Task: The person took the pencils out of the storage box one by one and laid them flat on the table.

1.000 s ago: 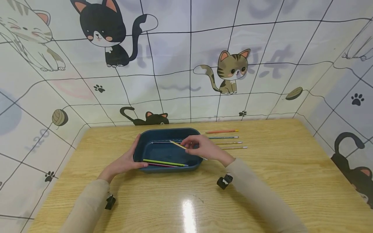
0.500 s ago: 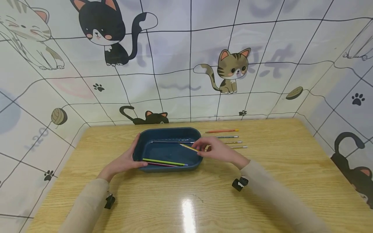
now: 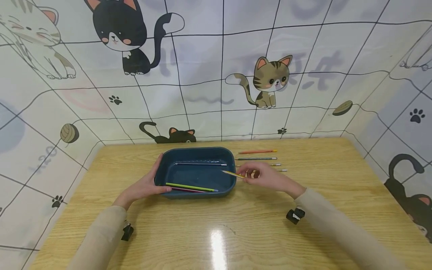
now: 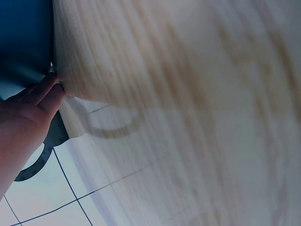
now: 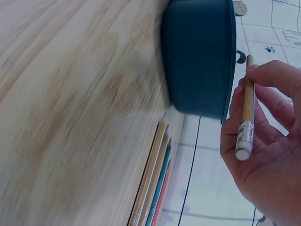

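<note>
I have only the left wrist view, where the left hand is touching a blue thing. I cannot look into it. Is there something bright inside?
Observer: Yes. From the head view, a lime-green pencil lies inside this blue tray, along the side nearer to the person.
Operator: Thank you. The right hand does not appear in my picture. What does it hold?
Observer: In the right wrist view, the right hand pinches a yellow pencil with a white eraser.

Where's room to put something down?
The table is bare in front of the tub, between the sleeves, and from the loose pencils to the right wall. Crowded: just right of the tub, with those pencils and the right hand.
</note>
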`<state>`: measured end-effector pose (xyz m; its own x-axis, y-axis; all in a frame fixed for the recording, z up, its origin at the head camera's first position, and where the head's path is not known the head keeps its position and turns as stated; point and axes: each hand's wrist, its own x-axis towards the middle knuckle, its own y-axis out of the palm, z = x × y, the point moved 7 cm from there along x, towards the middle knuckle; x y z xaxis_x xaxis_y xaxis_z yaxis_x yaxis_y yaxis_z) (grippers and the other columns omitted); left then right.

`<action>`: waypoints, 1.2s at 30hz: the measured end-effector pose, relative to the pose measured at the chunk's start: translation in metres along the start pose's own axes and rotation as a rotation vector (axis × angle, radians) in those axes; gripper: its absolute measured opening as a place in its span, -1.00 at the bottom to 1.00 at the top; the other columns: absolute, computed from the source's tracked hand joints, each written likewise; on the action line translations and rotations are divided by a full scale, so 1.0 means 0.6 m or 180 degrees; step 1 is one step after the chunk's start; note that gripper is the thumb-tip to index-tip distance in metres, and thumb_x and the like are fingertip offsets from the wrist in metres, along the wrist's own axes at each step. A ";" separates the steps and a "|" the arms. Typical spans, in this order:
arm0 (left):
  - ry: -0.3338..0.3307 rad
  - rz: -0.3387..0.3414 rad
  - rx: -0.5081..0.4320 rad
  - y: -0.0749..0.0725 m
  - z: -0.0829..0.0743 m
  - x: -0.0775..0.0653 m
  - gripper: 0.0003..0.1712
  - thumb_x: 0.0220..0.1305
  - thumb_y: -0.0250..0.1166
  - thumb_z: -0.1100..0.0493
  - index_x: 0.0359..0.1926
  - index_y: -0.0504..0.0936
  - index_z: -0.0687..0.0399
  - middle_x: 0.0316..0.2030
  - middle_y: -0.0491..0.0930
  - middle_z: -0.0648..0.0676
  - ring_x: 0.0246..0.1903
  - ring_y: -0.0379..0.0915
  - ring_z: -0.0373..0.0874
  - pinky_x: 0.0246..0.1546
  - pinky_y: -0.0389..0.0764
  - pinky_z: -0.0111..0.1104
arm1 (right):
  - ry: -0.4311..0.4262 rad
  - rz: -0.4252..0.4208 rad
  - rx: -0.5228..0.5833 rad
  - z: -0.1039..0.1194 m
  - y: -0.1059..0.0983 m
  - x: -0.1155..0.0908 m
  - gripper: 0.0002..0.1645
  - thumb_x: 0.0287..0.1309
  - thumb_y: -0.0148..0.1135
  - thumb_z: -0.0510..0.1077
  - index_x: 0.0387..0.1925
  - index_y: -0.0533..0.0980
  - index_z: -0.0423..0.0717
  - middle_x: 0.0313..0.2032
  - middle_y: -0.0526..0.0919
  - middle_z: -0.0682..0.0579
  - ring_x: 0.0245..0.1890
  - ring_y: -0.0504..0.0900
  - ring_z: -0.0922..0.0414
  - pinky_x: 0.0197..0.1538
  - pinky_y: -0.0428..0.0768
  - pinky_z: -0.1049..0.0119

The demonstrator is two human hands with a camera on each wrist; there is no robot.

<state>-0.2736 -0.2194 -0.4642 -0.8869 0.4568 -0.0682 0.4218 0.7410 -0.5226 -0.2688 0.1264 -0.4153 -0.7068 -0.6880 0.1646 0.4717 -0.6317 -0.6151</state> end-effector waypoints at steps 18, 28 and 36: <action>-0.0040 0.0016 0.0020 -0.002 0.000 -0.001 0.41 0.05 0.50 0.04 0.50 -0.49 -0.29 0.49 -0.47 0.18 0.43 -0.47 0.24 0.27 -0.19 0.26 | 0.0203 -0.0096 -0.0059 -0.064 -0.054 -0.058 -0.76 0.18 0.27 -0.36 -0.10 0.62 -0.14 -0.25 0.64 -0.02 -0.35 0.50 0.18 -0.37 0.50 0.33; 0.0004 -0.0014 0.0063 -0.002 -0.005 0.001 0.41 0.05 0.50 0.02 0.51 -0.49 -0.23 0.49 -0.46 0.19 0.43 -0.46 0.21 0.29 -0.18 0.23 | 0.0447 -0.0138 -0.0140 -0.098 -0.048 -0.061 -0.75 0.13 0.25 -0.45 -0.14 0.63 -0.23 -0.18 0.67 -0.08 -0.28 0.56 0.10 -0.31 0.54 0.33; -0.0015 0.0006 -0.0017 -0.001 0.000 0.003 0.40 0.07 0.49 0.00 0.51 -0.49 -0.25 0.49 -0.47 0.16 0.44 -0.49 0.17 0.30 -0.20 0.22 | 0.0646 -0.0275 -0.0362 -0.106 -0.044 -0.055 -0.76 0.06 0.27 -0.48 -0.21 0.65 -0.24 -0.24 0.69 -0.03 -0.27 0.59 0.08 -0.24 0.54 0.29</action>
<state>-0.2758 -0.2191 -0.4642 -0.8871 0.4558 -0.0732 0.4244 0.7427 -0.5179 -0.2916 0.1884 -0.4535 -0.8387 -0.5402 0.0693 0.3506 -0.6329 -0.6902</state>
